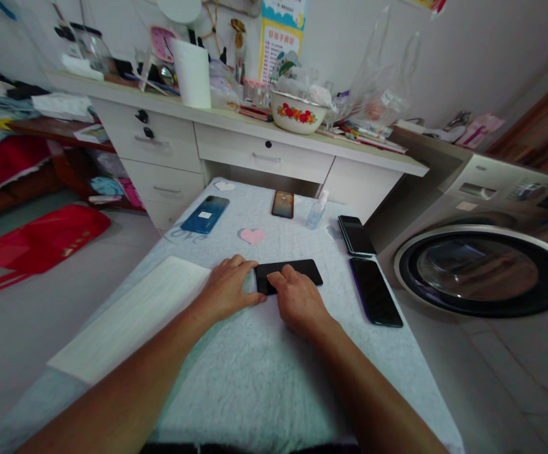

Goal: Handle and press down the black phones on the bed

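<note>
A black smartphone (297, 272) lies face up and crosswise on the cloth-covered table. My left hand (229, 287) holds its left end, thumb at the near corner and fingers at the far one. Over the screen, my right hand (299, 299) is closed, its curled fingertips touching the glass; whatever they may pinch is hidden. A pale folded cloth or paper strip (132, 318) lies by my left forearm. Beyond the phone sits a pink paper heart (252, 236). To the right rest a dark phone with a purple edge (376, 293) and a stack of phones (357, 235).
At the table's far side are a blue phone (206, 214), a small brown-blue phone (283, 205), a clear spray bottle (316, 211) and a white heart (224, 186). A cluttered desk (264, 148) stands behind. A washing machine (482, 189) is at the right.
</note>
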A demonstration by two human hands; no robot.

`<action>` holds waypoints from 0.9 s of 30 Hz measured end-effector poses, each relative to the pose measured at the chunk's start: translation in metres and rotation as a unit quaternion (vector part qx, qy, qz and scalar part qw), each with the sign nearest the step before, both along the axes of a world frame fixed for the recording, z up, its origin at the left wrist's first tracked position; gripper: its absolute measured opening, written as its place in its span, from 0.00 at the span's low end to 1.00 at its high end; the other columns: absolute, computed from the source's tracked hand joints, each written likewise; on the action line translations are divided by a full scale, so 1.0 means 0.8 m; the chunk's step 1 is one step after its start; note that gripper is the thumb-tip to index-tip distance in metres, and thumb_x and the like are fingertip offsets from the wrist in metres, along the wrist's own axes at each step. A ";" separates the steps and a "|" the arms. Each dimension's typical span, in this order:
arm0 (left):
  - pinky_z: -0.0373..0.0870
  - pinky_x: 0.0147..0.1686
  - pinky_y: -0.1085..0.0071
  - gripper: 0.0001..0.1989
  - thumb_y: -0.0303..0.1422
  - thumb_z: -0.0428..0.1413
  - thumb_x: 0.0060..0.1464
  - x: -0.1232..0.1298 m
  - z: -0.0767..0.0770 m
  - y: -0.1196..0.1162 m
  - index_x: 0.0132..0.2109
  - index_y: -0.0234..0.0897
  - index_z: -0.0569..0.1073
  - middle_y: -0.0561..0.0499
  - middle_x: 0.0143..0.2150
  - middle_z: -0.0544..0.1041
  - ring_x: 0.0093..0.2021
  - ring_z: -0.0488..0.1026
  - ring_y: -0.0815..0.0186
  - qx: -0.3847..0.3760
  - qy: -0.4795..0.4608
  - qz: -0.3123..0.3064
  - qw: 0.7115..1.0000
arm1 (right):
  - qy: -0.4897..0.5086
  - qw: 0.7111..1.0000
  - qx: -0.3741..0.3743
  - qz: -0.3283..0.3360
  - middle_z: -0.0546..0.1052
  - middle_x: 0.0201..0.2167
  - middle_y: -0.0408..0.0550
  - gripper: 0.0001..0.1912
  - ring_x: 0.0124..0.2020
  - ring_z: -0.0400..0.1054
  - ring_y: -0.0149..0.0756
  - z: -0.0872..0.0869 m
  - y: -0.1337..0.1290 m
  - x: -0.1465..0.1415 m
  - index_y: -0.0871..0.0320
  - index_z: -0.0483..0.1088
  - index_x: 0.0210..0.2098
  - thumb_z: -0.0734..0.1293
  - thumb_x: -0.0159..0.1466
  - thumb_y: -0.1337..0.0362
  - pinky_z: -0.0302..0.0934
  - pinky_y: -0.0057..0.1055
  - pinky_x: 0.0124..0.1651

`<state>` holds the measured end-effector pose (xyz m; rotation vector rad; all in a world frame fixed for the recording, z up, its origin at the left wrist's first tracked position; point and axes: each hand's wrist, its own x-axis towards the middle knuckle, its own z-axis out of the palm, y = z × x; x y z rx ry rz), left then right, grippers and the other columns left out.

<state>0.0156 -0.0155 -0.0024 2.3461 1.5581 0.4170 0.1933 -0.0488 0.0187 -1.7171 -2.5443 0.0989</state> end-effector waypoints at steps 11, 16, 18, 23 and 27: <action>0.65 0.46 0.62 0.33 0.48 0.61 0.43 -0.003 -0.006 0.002 0.55 0.38 0.69 0.45 0.46 0.70 0.46 0.68 0.54 0.010 0.002 -0.009 1.000 | -0.007 0.997 0.019 -0.069 0.69 0.40 0.51 0.20 0.39 0.66 0.40 -0.007 0.010 0.014 0.53 0.68 0.54 0.54 0.66 0.70 0.54 0.33 0.39; 0.64 0.46 0.63 0.32 0.47 0.61 0.44 -0.003 -0.006 0.002 0.55 0.38 0.69 0.45 0.47 0.70 0.47 0.68 0.54 0.010 0.004 -0.009 1.000 | -0.011 0.993 0.023 -0.119 0.69 0.41 0.51 0.20 0.37 0.66 0.39 -0.010 0.018 0.032 0.53 0.68 0.53 0.53 0.67 0.70 0.54 0.33 0.39; 0.64 0.46 0.63 0.32 0.47 0.61 0.44 -0.002 -0.006 0.002 0.55 0.37 0.69 0.44 0.47 0.70 0.47 0.68 0.54 0.006 0.007 -0.007 1.000 | -0.013 0.990 0.026 -0.137 0.69 0.40 0.50 0.19 0.36 0.66 0.38 -0.010 0.020 0.038 0.53 0.69 0.50 0.53 0.67 0.70 0.54 0.32 0.38; 0.64 0.46 0.62 0.33 0.47 0.61 0.44 -0.002 -0.005 0.002 0.56 0.35 0.69 0.43 0.47 0.70 0.47 0.68 0.53 0.005 0.008 -0.012 1.000 | -0.028 0.983 0.032 -0.178 0.68 0.38 0.51 0.17 0.35 0.66 0.38 -0.009 0.022 0.048 0.55 0.70 0.45 0.52 0.67 0.70 0.54 0.32 0.36; 0.64 0.46 0.63 0.33 0.47 0.61 0.44 -0.002 -0.005 0.002 0.56 0.37 0.68 0.44 0.48 0.70 0.47 0.68 0.53 0.003 0.006 -0.012 1.000 | -0.039 0.981 0.037 -0.188 0.68 0.38 0.51 0.16 0.35 0.66 0.38 -0.011 0.025 0.047 0.56 0.70 0.44 0.52 0.67 0.69 0.54 0.32 0.36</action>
